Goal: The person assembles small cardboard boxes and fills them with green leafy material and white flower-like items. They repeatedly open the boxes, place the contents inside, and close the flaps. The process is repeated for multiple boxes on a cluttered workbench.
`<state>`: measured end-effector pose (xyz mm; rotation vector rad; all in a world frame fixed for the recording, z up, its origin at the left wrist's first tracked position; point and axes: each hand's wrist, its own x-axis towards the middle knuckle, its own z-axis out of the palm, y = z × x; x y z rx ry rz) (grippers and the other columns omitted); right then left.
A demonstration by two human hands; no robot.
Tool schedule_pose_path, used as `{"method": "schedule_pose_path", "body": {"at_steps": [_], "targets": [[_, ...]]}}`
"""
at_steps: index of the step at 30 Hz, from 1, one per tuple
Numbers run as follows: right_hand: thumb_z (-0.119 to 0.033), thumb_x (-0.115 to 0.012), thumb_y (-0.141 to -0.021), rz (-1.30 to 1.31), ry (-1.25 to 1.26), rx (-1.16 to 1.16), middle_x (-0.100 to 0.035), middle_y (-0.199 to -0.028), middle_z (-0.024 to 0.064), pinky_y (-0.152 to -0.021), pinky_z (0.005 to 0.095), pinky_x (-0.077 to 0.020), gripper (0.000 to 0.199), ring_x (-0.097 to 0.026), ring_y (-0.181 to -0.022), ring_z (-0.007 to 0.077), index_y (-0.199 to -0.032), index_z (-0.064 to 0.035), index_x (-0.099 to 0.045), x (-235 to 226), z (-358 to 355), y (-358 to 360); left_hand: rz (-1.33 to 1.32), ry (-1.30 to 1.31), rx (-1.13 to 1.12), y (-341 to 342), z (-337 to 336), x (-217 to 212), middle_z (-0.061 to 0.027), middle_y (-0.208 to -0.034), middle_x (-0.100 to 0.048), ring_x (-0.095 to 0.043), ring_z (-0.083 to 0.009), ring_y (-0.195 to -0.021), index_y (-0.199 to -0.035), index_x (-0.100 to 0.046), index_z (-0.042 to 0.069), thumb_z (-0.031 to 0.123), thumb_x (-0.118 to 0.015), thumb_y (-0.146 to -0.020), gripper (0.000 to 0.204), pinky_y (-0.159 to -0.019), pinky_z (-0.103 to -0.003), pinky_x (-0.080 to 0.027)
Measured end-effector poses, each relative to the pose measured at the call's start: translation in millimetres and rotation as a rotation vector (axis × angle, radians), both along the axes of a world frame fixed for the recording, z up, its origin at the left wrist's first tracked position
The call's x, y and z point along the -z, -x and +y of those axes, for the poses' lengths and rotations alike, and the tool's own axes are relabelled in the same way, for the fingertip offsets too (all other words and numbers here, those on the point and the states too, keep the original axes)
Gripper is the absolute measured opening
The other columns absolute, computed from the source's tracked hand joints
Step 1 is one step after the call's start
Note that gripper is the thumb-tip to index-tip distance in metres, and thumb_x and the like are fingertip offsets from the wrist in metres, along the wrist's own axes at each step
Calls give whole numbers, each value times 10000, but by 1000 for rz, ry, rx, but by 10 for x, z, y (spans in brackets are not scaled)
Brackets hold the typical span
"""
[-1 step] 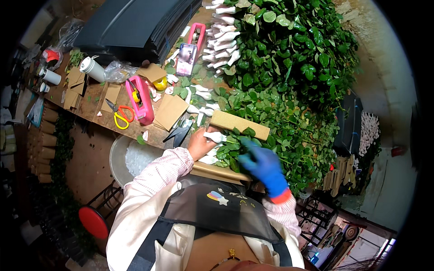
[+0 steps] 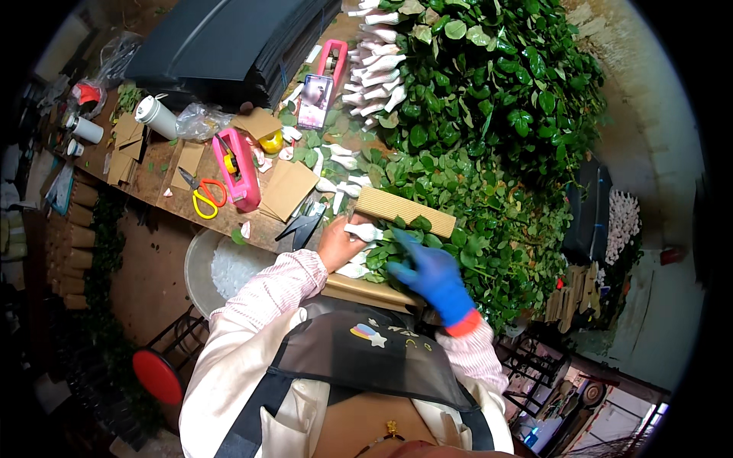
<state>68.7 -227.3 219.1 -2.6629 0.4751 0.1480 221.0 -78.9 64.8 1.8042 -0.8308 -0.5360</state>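
My bare left hand (image 2: 339,244) is closed around a rose (image 2: 362,231) whose head is wrapped in a white sleeve. More white-sleeved rose heads (image 2: 353,270) lie just below it. Over the leafy stems to the right, my right hand (image 2: 437,278) wears a blue glove. Its thumb and fingers are spread, somewhat blurred, with nothing visible gripped. A strip of corrugated cardboard (image 2: 405,211) lies across the stems above both hands. Rose leaves (image 2: 489,252) cover the work surface on the right.
Dark-bladed shears (image 2: 299,229), cardboard pieces (image 2: 289,191), a pink tape dispenser (image 2: 243,172) and scissors (image 2: 205,197) lie left of my hands. A phone (image 2: 314,101) stands beyond. A large rose pile (image 2: 489,84) rises at the back. A pale tub (image 2: 200,267) sits below the table edge.
My gloved right hand has shifted slightly down and left, and its thumb and fingers now show farther apart. My left hand and the rose stay where they were.
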Motion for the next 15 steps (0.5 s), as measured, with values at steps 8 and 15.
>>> {"method": "schedule_pose_path", "body": {"at_steps": [8,15], "targets": [[-464,-582,-949,258,236,124,-740,-1007,147,-739,502,-565,339,-724,-881,328,-1152,-218,-696,1066,-117,-355,-290,-87,50,-29,34,-92,-155,-788,-614,-607,-311,-923,-1025,-714,72,293,-714,-905,251,-779,-434,-507],[-460,-565,-960,276,225,192,-744,-1044,117,-834,490,-549,325,-724,-934,304,-1163,-235,-683,1162,-74,-274,-426,-12,11,-80,127,-184,-153,-772,-642,-650,-350,-737,-976,-694,37,261,-641,-975,230,-666,-442,-534]]}}
